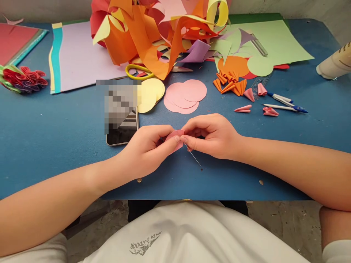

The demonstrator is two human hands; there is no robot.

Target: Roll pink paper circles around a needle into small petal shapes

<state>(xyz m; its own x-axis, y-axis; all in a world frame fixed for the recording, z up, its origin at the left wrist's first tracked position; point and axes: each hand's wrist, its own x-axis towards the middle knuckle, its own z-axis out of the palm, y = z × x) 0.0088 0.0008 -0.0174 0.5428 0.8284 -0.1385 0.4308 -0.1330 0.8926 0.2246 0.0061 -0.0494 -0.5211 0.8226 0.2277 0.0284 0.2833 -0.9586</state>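
Pink paper (178, 133) was what both hands were busy with, held low over the near part of the blue table (68, 128). The left hand (152, 148) had it pinched between thumb and fingers, and the right hand (215, 137) met it at the opposite edge, thumb and fingertips closed there; from under those fingertips a thin pale rod (193, 155) slanted down towards the table. Just beyond lay overlapping pink circles (185, 96), with pale yellow circles (150, 95) to their left, beside a phone (120, 138) partly hidden by a blurred patch. Of containers I noticed a pale cylindrical cup (333, 62) at the far right, cut off by my view, its contents hidden from me, and a narrow clear case (259, 45) on the light green sheet (290, 42); what it held was too small to make out. Orange cones (234, 86) sat heaped together right of the circles, pink rolled pieces (249, 95) near them, then pens (285, 106). Behind everything rose a tangle of cut scraps (148, 33), partly covering yellow-handled scissors (146, 77), while a ruffled paper bundle (24, 78) rested at the far left.
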